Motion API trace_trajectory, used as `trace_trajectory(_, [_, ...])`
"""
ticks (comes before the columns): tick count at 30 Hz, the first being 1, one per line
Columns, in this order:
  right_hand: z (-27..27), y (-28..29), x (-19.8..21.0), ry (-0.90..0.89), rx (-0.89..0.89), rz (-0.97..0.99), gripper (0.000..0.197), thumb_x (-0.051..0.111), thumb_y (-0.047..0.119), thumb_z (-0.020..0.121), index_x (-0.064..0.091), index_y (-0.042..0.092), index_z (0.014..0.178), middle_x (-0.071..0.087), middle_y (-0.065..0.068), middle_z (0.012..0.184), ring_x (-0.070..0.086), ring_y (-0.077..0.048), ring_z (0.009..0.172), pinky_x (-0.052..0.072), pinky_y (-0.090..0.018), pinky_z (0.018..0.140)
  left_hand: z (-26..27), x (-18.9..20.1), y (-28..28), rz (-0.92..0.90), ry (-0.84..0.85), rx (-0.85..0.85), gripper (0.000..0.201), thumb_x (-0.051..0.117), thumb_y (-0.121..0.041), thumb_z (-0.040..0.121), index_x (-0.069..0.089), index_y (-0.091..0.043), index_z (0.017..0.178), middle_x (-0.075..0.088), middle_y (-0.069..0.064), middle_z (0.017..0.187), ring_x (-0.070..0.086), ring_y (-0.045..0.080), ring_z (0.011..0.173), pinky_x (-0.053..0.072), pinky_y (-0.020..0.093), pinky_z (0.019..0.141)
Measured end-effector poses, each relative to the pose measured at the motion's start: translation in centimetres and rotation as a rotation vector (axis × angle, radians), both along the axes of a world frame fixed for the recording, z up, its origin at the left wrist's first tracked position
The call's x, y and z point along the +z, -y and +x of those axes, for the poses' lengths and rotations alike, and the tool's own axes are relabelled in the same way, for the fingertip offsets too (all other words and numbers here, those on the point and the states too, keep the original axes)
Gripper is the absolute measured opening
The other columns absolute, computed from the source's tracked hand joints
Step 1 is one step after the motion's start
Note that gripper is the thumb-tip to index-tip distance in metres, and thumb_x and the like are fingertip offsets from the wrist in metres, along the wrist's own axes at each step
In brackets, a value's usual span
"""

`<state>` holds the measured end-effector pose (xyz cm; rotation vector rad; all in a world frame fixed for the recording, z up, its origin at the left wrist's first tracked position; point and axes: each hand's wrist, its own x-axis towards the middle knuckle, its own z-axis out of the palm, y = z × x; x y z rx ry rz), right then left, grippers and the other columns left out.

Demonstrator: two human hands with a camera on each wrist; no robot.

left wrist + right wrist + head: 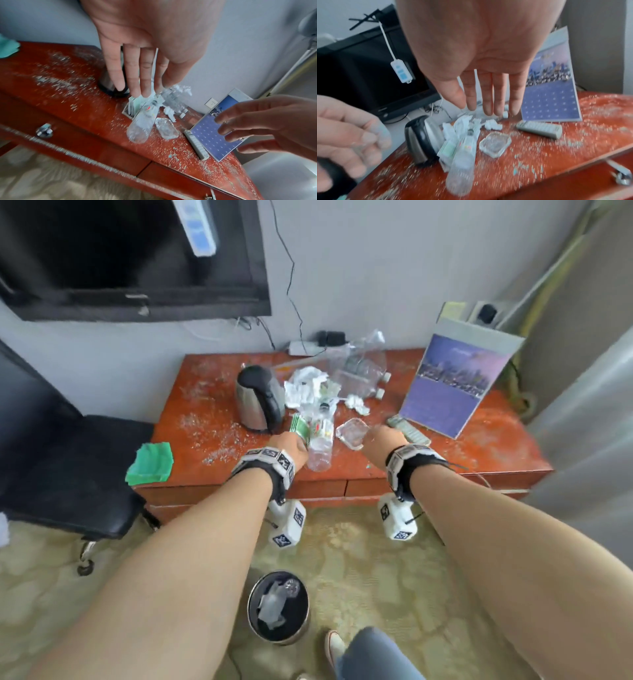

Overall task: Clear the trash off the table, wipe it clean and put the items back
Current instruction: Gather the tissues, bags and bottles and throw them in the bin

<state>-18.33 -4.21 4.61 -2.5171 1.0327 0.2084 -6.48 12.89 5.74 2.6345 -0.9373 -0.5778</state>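
A red wooden table (pixel 428 460) stands against the wall, dusted all over with pale crumbs. On it, from big to small: a purple calendar card (pixel 452 386) propped at the right, a steel kettle (pixel 258 398) at the left, crushed clear plastic (pixel 359 368) at the back, crumpled tissues (pixel 305 386), an empty bottle (pixel 320 445) lying at the front, a remote (pixel 407 431), a glass ashtray (pixel 352 433). A black bin (pixel 278 607) sits on the carpet below. The left hand (pixel 145 40) hangs over the bottle with fingers straight, holding nothing. The right hand (pixel 481 54) hovers above the ashtray, fingers likewise extended and empty.
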Motion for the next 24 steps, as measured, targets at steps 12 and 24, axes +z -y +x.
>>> trace_trajectory(12, [6.0,13.2,-6.2,-0.2,0.104,-0.018,0.008,0.045,0.014,0.089,0.053,0.014,0.091,0.066,-0.01,0.102,0.059,-0.026,0.08,0.053,-0.033,0.071,6.2,-6.1,11.1,0.203,-0.026,0.081,0.019,0.057,-0.031,0.093,0.067,-0.016,0.097,0.071,0.007,0.1,0.066,0.028,0.088,0.052,0.031,0.074])
trace_trajectory(24, [15.4,22.6,-13.0,-0.19,0.138,0.086,0.035,0.056,0.015,0.088,0.055,0.011,0.123,0.06,-0.012,0.118,0.061,-0.033,0.106,0.054,-0.041,0.083,7.9,-13.1,18.4,0.329,-0.084,0.418,0.066,0.059,-0.054,0.088,0.039,-0.019,0.14,0.046,0.005,0.139,0.054,0.029,0.123,0.048,0.044,0.092])
